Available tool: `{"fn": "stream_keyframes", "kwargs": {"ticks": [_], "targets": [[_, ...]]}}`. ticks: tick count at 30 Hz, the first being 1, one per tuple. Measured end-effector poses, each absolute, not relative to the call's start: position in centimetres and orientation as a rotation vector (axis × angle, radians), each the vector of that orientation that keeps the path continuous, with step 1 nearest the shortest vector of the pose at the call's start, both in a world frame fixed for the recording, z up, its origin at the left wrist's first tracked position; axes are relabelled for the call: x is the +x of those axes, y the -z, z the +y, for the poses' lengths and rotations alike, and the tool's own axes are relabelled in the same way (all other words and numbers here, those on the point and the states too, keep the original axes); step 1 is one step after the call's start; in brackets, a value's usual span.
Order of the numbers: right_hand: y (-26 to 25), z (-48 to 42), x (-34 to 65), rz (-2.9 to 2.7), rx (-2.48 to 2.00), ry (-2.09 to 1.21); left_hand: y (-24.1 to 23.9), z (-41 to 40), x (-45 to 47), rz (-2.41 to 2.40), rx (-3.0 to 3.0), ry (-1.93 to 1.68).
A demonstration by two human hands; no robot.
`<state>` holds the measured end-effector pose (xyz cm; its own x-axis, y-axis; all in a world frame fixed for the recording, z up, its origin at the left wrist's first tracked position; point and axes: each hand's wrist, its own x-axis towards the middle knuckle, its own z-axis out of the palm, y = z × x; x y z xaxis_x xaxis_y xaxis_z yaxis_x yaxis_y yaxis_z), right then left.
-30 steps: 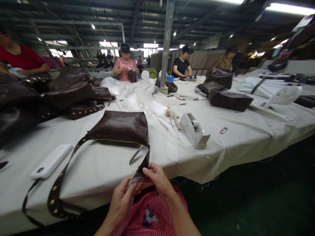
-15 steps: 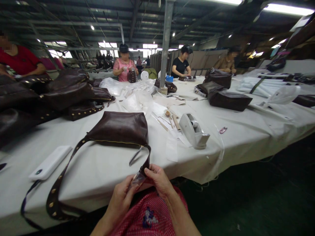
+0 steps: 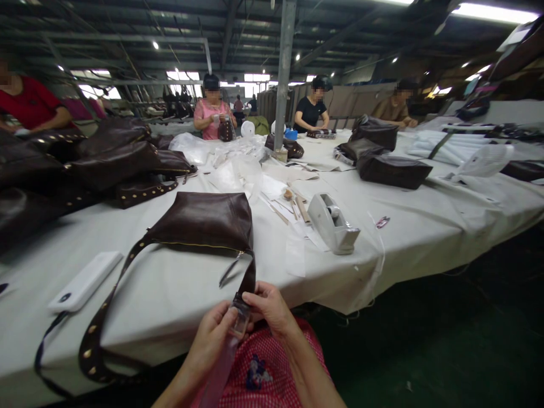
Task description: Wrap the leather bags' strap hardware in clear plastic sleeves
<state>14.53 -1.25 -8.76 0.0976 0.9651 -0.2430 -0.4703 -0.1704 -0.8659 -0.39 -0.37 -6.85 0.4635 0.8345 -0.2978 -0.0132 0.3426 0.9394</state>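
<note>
Table (image 3: 408,215): white-covered, long. Bag (image 3: 204,221): dark brown leather, lying on the table's near side, zip facing the wearer. Strap (image 3: 96,345): brown, gold-studded; one stretch droops over the table edge, another runs from the bag's right corner to the hands. Left hand (image 3: 215,328): mostly closed, thumb and fingers pinching a rectangular fitting (image 3: 241,318). Right hand (image 3: 270,306): half curled, thumb and fingertips gripping the strap's end beside it. Fitting: clear-filmed, between both hands.
</note>
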Motion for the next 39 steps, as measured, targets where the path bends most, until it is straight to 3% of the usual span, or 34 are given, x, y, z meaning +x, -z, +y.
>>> {"fn": "stream_keyframes", "kwargs": {"ticks": [27, 39], "targets": [[8.5, -2.1, 15.7, -0.835, -0.958, -1.555, 6.4, 0.3, 0.5, 1.016, 1.107, -0.720], [9.6, -2.0, 14.6, -0.827, -1.067, -1.373, 6.2, 0.7, 0.3, 1.053, 1.326, -0.658]]}}
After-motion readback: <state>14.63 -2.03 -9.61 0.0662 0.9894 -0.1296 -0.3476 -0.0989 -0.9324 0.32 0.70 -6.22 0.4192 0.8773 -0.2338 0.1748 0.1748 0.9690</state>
